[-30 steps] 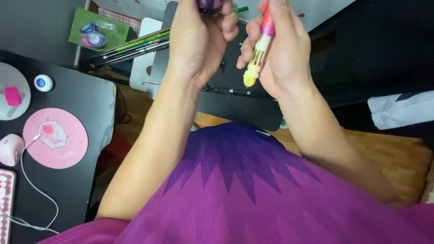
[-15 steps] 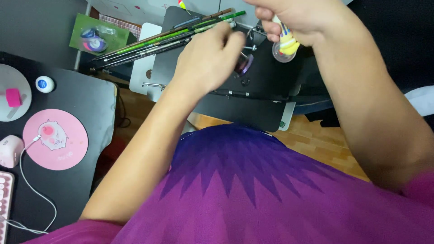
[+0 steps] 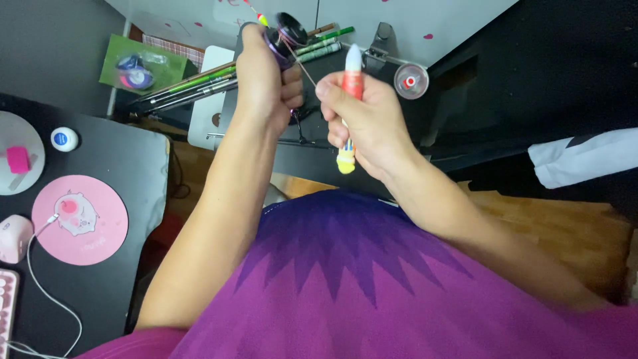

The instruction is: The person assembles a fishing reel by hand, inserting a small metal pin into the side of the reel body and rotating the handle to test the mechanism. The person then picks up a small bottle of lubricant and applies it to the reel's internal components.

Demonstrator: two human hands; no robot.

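My left hand [image 3: 264,80] is closed around a dark purple fishing reel [image 3: 287,34] at the top middle of the view. A thin line [image 3: 304,66] runs from the reel down to my right hand [image 3: 365,123]. That hand grips an upright float-like stick [image 3: 349,106] with a white tip, an orange-red body and a yellow bottom end, and pinches the line near its thumb. Both hands are held above a black stand [image 3: 312,149], over my purple shirt.
Green and black rods [image 3: 193,83] lie across the stand at upper left. A black desk [image 3: 100,286] on the left holds a pink round mat [image 3: 80,219], a pink mouse [image 3: 13,238] with a white cable and a small white tin [image 3: 64,139]. A wooden floor [image 3: 565,226] lies at right.
My left hand has risen to the reel at the top. My right hand has come down and left with the stick, now upright. The camera view has shifted a little.
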